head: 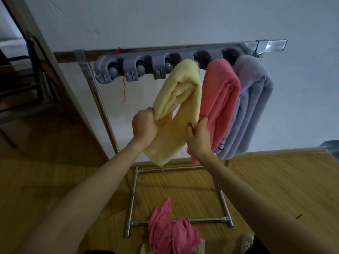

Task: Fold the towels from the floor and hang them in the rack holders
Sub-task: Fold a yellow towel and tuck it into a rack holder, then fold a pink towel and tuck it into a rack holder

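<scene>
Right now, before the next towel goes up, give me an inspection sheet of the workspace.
Surface: wooden floor, rack base standing on it.
Job's things: yellow towel held up at the holder bar; coral towel and blue towel hang at its right end; three left holders empty.
Clutter: pink towel crumpled on the floor.
Hands: left hand and right hand both grip the yellow towel.
Cables: nothing seen; an orange thread dangles.
Surroundings: pale wall.
</scene>
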### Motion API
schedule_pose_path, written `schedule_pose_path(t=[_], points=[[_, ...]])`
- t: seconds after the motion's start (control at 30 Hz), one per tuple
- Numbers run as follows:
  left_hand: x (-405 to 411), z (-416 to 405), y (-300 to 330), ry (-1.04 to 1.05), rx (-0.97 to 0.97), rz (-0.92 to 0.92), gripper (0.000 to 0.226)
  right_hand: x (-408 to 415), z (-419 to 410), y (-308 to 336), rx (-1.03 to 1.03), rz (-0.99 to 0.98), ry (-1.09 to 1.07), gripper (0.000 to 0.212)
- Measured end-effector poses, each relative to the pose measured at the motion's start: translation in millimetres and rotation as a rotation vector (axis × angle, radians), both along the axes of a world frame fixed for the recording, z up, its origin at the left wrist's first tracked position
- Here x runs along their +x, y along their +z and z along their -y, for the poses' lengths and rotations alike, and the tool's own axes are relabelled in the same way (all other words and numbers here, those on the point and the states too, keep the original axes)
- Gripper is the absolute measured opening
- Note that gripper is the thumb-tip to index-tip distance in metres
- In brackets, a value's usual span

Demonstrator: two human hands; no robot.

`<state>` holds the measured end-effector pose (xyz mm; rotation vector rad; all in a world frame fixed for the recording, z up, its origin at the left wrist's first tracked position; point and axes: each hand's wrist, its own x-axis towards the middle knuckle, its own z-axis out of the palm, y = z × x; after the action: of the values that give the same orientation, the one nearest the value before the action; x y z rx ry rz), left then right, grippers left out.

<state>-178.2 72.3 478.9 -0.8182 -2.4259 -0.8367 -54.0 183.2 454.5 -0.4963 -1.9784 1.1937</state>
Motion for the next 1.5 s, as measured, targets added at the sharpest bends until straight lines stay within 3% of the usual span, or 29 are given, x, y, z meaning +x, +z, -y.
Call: schedule_pose_path(t=[0.1, 0.27, 0.5, 0.63, 0.73, 0.83, 0.97, 1.13, 1.33, 1.5], points=[[-0.2, 0.4, 1.1, 0.021, -0.059, -0.023, 0.014, -5.2, -12.1, -3.8, 0.042, 0.064, -0.078, 0.012], [5.0, -4.1, -2.8, 0.001, -0.089, -0.048, 0.021, -3.8, -26.4, -8.2, 0.153, 0.133, -0.173, 0.022], [21.5, -19.1, -21.0, -0.032, -0.118, -0.012, 0.018, 1.7, -33.3, -12.1, 0.270, 0.205, -0.106, 0.014], [30.0, -23.6, -40.9, -0.283, -0.020, 0.216, 0.033, 7.7, -32.4, -17.4, 0.286, 0.170, -0.016, 0.012], [30.2, -19.3, -64.7, -0.421, -0.084, 0.491, 0.045, 13.6, -33.1, -27.8, 0.263, 0.191, 0.002, 0.008], [32.3, -5.3, -96.8, -0.458, -0.154, 0.593, 0.053, 22.5, -35.9, -48.6, 0.269, 0.215, 0.030, 0.012], [37.9, 21.9, -155.1, -0.348, -0.254, 0.729, 0.071, 42.1, -39.3, -96.6, 0.287, 0.336, 0.111, 0.025], [69.5, 65.2, -245.5, -0.220, -0.384, 0.938, 0.076, 74.0, -39.5, -185.2, 0.353, 0.708, 0.208, 0.043], [121.6, 98.7, -344.8, -0.194, -0.379, 1.055, 0.057, 104.9, -8.0, -294.6, 0.270, 1.039, 0.414, 0.056], [164.4, 106.1, -438.2, -0.055, -0.382, 1.284, 0.036, 123.2, 31.0, -381.0, 0.159, 1.161, 0.523, 0.053]])
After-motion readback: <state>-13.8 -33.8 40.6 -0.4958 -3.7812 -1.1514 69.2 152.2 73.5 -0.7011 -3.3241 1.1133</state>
